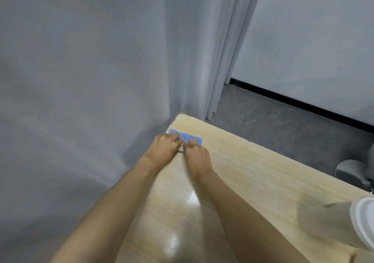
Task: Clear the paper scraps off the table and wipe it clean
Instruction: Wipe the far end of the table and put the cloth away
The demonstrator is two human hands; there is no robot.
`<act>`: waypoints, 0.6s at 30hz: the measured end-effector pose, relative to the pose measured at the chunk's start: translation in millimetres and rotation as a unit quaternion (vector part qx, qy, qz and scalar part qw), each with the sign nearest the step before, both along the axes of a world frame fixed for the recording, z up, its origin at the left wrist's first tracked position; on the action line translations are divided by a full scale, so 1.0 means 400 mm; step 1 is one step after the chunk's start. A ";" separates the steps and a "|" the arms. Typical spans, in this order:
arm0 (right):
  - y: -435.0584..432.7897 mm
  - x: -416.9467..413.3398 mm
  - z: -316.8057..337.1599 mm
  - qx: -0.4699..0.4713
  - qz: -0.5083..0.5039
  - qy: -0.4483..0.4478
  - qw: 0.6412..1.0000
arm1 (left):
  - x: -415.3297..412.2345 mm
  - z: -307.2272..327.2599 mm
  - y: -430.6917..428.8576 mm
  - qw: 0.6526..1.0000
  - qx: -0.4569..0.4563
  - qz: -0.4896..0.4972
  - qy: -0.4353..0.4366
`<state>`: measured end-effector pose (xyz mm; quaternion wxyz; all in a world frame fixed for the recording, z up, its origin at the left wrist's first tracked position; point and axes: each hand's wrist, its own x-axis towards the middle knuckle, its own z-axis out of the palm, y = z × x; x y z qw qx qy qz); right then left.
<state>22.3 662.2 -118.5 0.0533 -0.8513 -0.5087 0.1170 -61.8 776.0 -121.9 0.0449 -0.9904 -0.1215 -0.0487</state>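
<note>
A small blue cloth (pixel 190 137) lies near the far left corner of the light wooden table (pixel 253 173). My left hand (pixel 164 147) and my right hand (pixel 197 155) sit side by side on its near edge, fingers bent down onto it. A bit of white (pixel 180 148), maybe paper, peeks out under the cloth between my hands. The image is blurred, so the exact hold is unclear.
A grey curtain (pixel 101 80) hangs right behind the table's left edge. A white cup-like container (pixel 362 222) stands at the table's right edge. Beyond the far edge are dark floor (pixel 273 121), a white wall and a grey chair base (pixel 352 169).
</note>
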 end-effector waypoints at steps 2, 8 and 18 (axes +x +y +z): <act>-0.028 -0.052 0.001 0.019 0.004 -0.021 1.000 | -0.052 -0.015 -0.029 1.000 -0.008 0.006 -0.018; -0.118 -0.201 -0.009 -0.014 0.019 -0.004 1.000 | -0.207 -0.028 -0.140 0.994 0.045 -0.018 -0.097; -0.286 -0.429 0.010 -0.046 0.039 0.015 0.998 | -0.448 -0.087 -0.310 0.999 0.046 -0.004 -0.017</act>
